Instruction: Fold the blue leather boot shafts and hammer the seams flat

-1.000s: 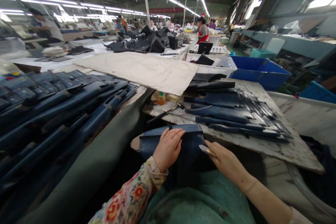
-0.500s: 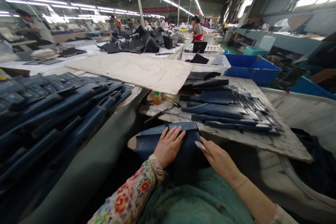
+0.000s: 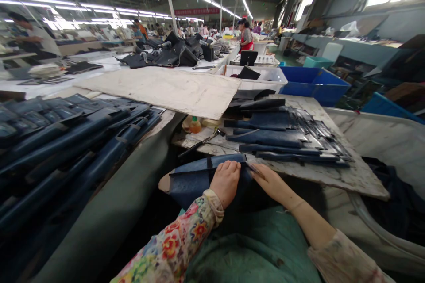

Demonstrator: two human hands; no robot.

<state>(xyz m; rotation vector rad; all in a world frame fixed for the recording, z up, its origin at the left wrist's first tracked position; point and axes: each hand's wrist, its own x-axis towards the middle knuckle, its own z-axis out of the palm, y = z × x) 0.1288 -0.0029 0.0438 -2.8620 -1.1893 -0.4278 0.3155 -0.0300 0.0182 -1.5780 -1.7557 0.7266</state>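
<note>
A dark blue leather-like piece with black edging and a beige tip at its left end lies across my lap, by the edge of the board. My left hand is closed on its upper right part, knuckles up and fingertips hidden. Just to the right, my right hand is closed around a short bladed tool, its tip against the piece's right end. Most of that tool is hidden by the fingers. Several similar blue pieces lie stacked on the worn board ahead.
A hammer-like tool and a small orange bottle sit on the board. Many blue rolled pieces fill the left side. Beyond are a pale sheet, a white bin, a blue bin and a person in red.
My left hand has gone from lying flat to curled fingers and moved right along the piece. My right hand has raised the tool's tip to the piece's upper right edge.
</note>
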